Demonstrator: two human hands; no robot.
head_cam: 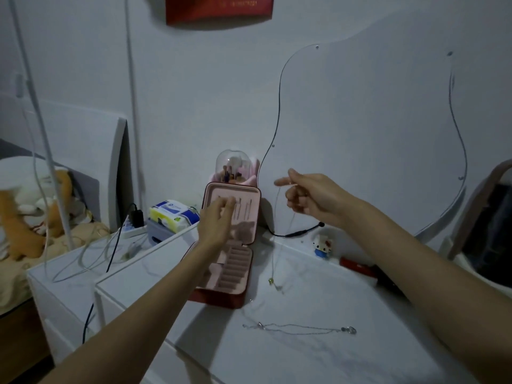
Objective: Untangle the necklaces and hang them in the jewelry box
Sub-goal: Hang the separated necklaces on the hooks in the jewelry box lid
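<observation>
Your right hand point(310, 194) pinches one necklace point(278, 239), dangling beside open jewelry box point(250, 217). Left hand point(219, 214) at lid hooks, grip unclear. Second necklace point(299, 327) lies on table point(318, 356), unhung.

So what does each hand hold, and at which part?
The right hand pinches the thin silver chain necklace at its top end. The left hand holds nothing.

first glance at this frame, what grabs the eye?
The right hand, raised mid-frame, pinches a thin necklace that dangles down to the white tabletop. Just left of it the pink jewelry box stands open, with the left hand reaching at its upright lid. A second necklace lies stretched out on the table nearer the camera.
</observation>
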